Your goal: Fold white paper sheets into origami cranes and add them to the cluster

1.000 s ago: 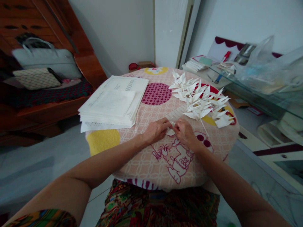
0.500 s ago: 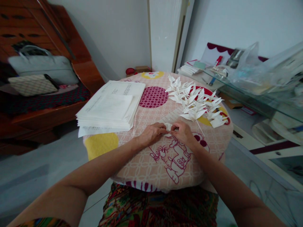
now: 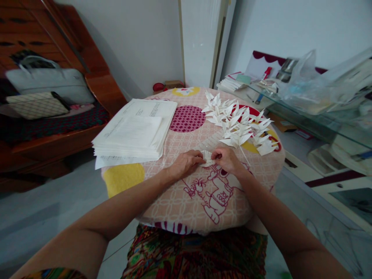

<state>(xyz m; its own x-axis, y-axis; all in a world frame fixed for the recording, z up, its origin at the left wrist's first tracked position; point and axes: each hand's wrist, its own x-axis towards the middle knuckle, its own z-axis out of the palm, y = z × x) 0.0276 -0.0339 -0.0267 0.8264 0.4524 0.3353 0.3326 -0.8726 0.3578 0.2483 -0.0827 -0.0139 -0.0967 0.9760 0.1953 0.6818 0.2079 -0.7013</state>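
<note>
Pink tablecloth point(image 3: 168, 201): your left hand point(image 3: 187, 164) and right hand point(image 3: 227, 159) pinch small paper point(image 3: 207, 158), seemingly mid-fold; next crease probably wants even edges.

A small white piece of paper point(image 3: 207, 157), faintly marked and apparently folded, lies between the left hand point(image 3: 187, 164) and the right hand point(image 3: 226, 159), its sides at the fingertips of each. Fingers partly cover it, hiding its full outline.
</note>
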